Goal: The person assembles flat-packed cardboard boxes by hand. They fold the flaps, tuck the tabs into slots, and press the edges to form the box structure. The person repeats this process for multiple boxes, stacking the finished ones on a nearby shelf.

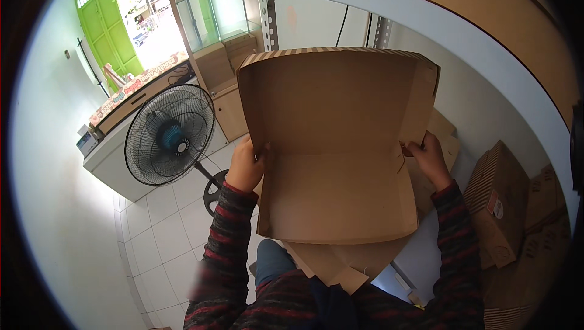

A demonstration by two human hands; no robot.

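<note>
In front of me a brown cardboard box (pixel 340 202) stands with its lid (pixel 340 105) raised, and its inside is bare. Striped print runs along the lid's top edge. My left hand (pixel 244 166) grips the box at its left side near the fold, thumb over the edge. On the opposite side my right hand (pixel 429 158) pinches the right wall close to the same fold. Beneath the box lies more flat cardboard (pixel 347 263), partly hidden, over my lap.
A black standing fan (pixel 171 135) is to the left, before a white counter (pixel 115 163). Metal shelving (pixel 462 20) arches overhead with cardboard boxes on it. Striped cartons (pixel 499 202) are stacked at the right. A green door (pixel 109 29) stands beside a bright opening at the far left.
</note>
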